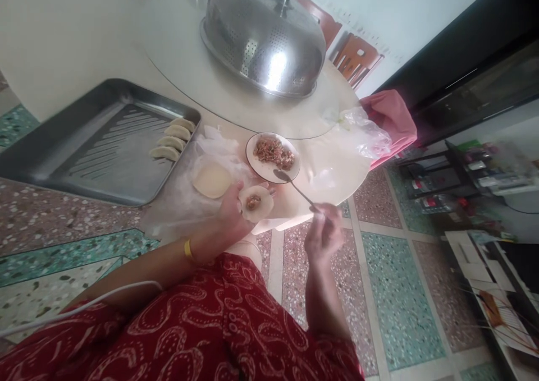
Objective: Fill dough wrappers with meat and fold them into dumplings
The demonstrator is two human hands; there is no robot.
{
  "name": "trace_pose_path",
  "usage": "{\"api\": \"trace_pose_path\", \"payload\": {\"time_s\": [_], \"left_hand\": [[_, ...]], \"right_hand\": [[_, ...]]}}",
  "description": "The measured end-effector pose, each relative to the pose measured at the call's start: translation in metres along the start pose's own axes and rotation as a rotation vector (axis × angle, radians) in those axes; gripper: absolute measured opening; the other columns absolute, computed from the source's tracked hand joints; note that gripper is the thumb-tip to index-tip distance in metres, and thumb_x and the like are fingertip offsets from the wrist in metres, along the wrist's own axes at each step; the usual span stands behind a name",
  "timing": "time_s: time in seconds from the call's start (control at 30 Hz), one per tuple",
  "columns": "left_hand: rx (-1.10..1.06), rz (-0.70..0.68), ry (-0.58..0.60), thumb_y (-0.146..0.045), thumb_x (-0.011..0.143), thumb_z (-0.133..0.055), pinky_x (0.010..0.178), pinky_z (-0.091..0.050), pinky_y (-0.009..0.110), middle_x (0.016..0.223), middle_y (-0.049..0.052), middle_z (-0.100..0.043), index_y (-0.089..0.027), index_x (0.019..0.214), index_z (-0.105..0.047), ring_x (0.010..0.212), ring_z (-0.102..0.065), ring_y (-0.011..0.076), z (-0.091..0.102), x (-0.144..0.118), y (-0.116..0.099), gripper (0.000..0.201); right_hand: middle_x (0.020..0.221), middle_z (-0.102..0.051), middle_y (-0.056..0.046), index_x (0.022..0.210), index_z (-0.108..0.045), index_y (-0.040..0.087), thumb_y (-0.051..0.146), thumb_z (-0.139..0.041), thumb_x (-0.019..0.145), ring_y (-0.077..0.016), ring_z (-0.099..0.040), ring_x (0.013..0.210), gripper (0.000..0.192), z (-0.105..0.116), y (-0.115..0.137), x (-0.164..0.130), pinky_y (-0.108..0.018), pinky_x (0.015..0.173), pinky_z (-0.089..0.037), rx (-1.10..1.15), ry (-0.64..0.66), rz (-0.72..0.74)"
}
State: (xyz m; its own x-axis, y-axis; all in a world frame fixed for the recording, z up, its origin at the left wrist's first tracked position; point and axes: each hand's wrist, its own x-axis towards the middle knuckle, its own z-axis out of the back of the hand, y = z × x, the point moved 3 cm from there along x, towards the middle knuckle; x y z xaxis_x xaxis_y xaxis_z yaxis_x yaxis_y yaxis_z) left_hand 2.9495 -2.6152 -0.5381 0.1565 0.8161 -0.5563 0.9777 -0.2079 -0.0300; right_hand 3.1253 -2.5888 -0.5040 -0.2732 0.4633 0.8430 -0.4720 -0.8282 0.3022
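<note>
My left hand [236, 215] is closed around the edge of a round dumpling wrapper [264, 206] with a small heap of meat filling [253, 202] in its middle. My right hand [324, 230] grips the handle of a metal spoon [300, 191], whose bowl rests over the near rim of a white plate [251, 159]. Minced meat filling [273, 152] covers part of that plate. Left of my left hand, a stack of round wrappers [211, 180] lies on a clear plastic bag [172, 207]. Several folded dumplings [172, 141] sit in a row at the right side of a metal tray [105, 170].
A perforated metal dome cover [261, 44] stands on the round glass turntable [185, 83] at the back. Crumpled plastic [370, 137] and a pink cloth [393, 117] are at the table's right edge. Orange chairs [357, 58] stand behind. A white cable [105, 291] crosses my left arm.
</note>
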Motion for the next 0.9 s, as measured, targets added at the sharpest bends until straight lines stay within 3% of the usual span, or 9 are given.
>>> {"api": "trace_pose_path", "payload": {"time_s": [0.17, 0.37, 0.57, 0.73, 0.9], "left_hand": [[0.023, 0.003, -0.033, -0.037, 0.101, -0.026, 0.075, -0.058, 0.035, 0.092, 0.017, -0.074, -0.002, 0.139, -0.045, 0.084, -0.072, 0.0248, 0.001, 0.008, -0.003, 0.056], [0.023, 0.041, -0.053, -0.039, 0.100, -0.030, 0.073, -0.058, 0.038, 0.099, 0.018, -0.073, -0.005, 0.138, -0.048, 0.086, -0.072, 0.0266, 0.005, 0.014, -0.006, 0.054], [-0.039, 0.020, -0.043, -0.037, 0.098, -0.036, 0.081, -0.059, 0.037, 0.097, 0.017, -0.073, -0.005, 0.134, -0.051, 0.089, -0.072, 0.0254, 0.011, 0.019, -0.008, 0.050], [-0.024, 0.041, -0.044, -0.037, 0.098, -0.035, 0.079, -0.059, 0.038, 0.096, 0.018, -0.073, -0.005, 0.132, -0.052, 0.087, -0.072, 0.0262, 0.012, 0.019, -0.006, 0.050], [-0.013, 0.047, -0.065, -0.038, 0.099, -0.031, 0.077, -0.059, 0.038, 0.093, 0.018, -0.073, -0.004, 0.130, -0.054, 0.084, -0.073, 0.0260, 0.011, 0.023, -0.005, 0.051]], "right_hand": [[0.086, -0.066, -0.004, 0.103, -0.060, 0.022, 0.015, -0.048, 0.095, -0.0163, -0.063, 0.081, 0.015, -0.049, -0.037, 0.016, -0.031, 0.068, -0.053, -0.083, 0.091, 0.001], [0.089, -0.069, -0.005, 0.107, -0.057, 0.022, 0.016, -0.046, 0.096, -0.0170, -0.062, 0.081, 0.017, -0.085, -0.052, 0.025, -0.033, 0.071, -0.052, -0.042, 0.109, 0.102], [0.087, -0.071, -0.002, 0.109, -0.056, 0.024, 0.017, -0.048, 0.095, -0.0157, -0.062, 0.078, 0.018, -0.069, -0.046, 0.020, -0.031, 0.069, -0.052, 0.018, 0.180, 0.090], [0.087, -0.069, -0.002, 0.103, -0.059, 0.025, 0.019, -0.049, 0.095, -0.0150, -0.064, 0.084, 0.014, -0.049, -0.050, 0.015, -0.031, 0.073, -0.054, 0.051, 0.162, -0.061], [0.088, -0.069, -0.002, 0.102, -0.059, 0.024, 0.024, -0.050, 0.095, -0.0149, -0.066, 0.085, 0.011, -0.052, -0.059, 0.010, -0.033, 0.075, -0.056, 0.106, 0.190, -0.188]]}}
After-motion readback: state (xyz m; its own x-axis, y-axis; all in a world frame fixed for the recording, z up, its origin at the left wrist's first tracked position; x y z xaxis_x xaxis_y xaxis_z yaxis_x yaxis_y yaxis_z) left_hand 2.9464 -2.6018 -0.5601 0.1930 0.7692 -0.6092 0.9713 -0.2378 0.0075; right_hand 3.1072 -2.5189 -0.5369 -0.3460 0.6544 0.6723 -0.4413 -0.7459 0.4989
